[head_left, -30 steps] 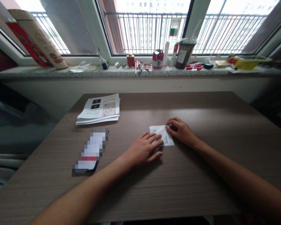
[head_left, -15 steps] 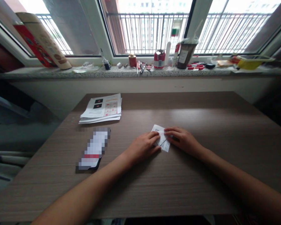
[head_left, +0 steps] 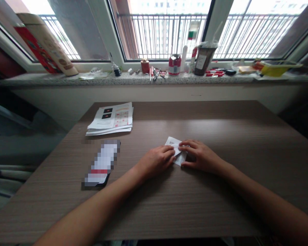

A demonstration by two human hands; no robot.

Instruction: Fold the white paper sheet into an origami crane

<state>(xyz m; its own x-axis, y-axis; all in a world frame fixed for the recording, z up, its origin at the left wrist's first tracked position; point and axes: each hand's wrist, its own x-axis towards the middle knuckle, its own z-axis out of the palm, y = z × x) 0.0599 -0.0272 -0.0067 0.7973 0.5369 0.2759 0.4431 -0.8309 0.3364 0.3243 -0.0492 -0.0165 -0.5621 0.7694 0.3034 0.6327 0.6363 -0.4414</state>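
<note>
A small folded white paper [head_left: 175, 150] with faint print lies on the brown wooden table [head_left: 220, 130] near its middle. My left hand [head_left: 157, 160] rests on the paper's left side, fingers curled down and pressing on it. My right hand [head_left: 199, 156] covers the paper's right side, fingers bent over its edge and thumb below it. Only a narrow strip and the far corner of the paper show between the two hands.
A phone [head_left: 101, 165] lies on the table left of my hands. A stack of printed sheets [head_left: 112, 119] sits at the far left. The window sill [head_left: 149, 79] holds a red can [head_left: 174, 65], a dark cup [head_left: 202, 58], bottles and small tools.
Both hands have drawn together over the paper, which now shows less and looks folded smaller. My right hand moved down and left onto it.
</note>
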